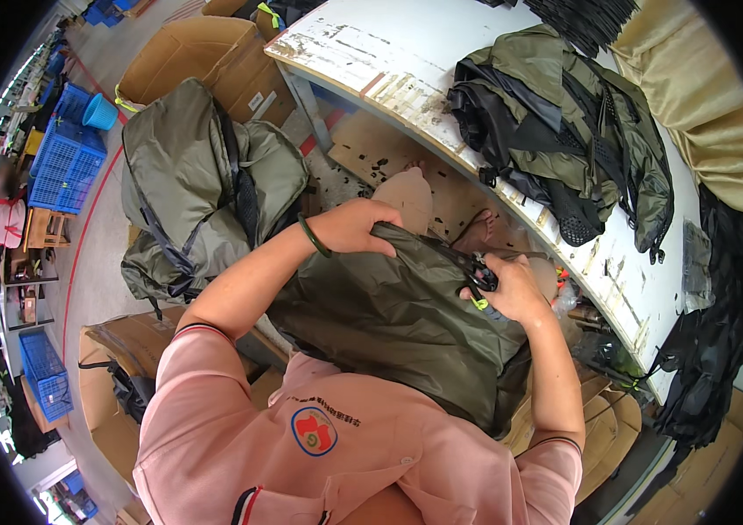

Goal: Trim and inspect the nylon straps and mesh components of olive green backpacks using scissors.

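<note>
Across my lap lies an olive-green fabric bag (371,306) with a dark trimmed upper edge. My left hand (358,226) grips that edge at its left part, fingers closed over the cloth; a dark green bangle (314,236) circles the wrist. Toward the edge's right end, my right hand (514,287) is closed on a bunched black part of the bag. A small lime-green tab (479,304) shows beside its fingers. Whether the right hand also holds a small tool within the black bunch, I cannot tell.
A white worn table (363,52) runs along the right, bearing a heap of olive-and-black bags (555,122). More olive bags (179,166) are piled at my left, before a cardboard box (188,57). Black straps (713,332) hang off the table's right end. Blue crates (65,157) stand far left.
</note>
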Tool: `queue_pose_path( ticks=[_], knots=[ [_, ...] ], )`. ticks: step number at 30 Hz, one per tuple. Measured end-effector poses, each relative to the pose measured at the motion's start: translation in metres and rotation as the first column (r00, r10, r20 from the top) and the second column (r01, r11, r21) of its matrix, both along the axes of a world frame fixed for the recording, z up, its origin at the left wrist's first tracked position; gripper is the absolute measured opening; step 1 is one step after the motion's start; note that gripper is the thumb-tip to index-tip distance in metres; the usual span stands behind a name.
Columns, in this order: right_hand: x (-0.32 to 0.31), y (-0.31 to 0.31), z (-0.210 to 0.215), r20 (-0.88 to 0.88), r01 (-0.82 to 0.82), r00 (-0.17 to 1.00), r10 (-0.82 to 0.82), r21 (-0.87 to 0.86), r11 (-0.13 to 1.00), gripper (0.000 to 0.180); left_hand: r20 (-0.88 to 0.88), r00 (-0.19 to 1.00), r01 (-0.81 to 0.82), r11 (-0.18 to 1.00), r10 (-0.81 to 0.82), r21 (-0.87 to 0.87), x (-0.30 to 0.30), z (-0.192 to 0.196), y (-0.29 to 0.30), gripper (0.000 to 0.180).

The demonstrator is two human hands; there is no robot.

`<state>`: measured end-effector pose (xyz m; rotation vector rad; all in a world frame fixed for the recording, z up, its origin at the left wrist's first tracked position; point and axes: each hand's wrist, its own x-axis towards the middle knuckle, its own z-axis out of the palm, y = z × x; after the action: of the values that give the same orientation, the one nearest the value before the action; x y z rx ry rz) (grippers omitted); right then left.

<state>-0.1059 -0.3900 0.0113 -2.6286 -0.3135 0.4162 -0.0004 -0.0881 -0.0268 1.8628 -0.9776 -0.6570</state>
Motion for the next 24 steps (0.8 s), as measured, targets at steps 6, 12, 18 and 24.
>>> queue_pose_path(
  ticks=[6, 12, 18, 24],
  knots=[
    [0.008, 0.013, 0.007, -0.003, -0.027, 1.0, 0.027, -0.001, 1.0, 0.051, 0.023, 1.0, 0.005, 1.0, -0.005, 0.012, -0.003, 0.003, 0.0, 0.03],
    [0.005, 0.012, 0.004, 0.084, -0.021, 0.996, 0.017, 0.039, 0.999, 0.039, 0.062, 0.998, 0.026, 1.0, -0.027, 0.008, -0.005, 0.007, 0.001, 0.031],
    [0.003, 0.009, 0.004, 0.056, 0.007, 0.998, -0.008, 0.026, 1.0, 0.037, 0.08, 0.996, 0.044, 0.998, -0.047, 0.037, -0.005, 0.014, -0.001, 0.031],
    [0.002, 0.009, 0.0, 0.029, 0.051, 0.998, -0.053, 0.069, 0.996, 0.041, 0.114, 0.993, 0.041, 0.999, -0.044, 0.034, -0.006, 0.02, 0.003, 0.033]
  ],
)
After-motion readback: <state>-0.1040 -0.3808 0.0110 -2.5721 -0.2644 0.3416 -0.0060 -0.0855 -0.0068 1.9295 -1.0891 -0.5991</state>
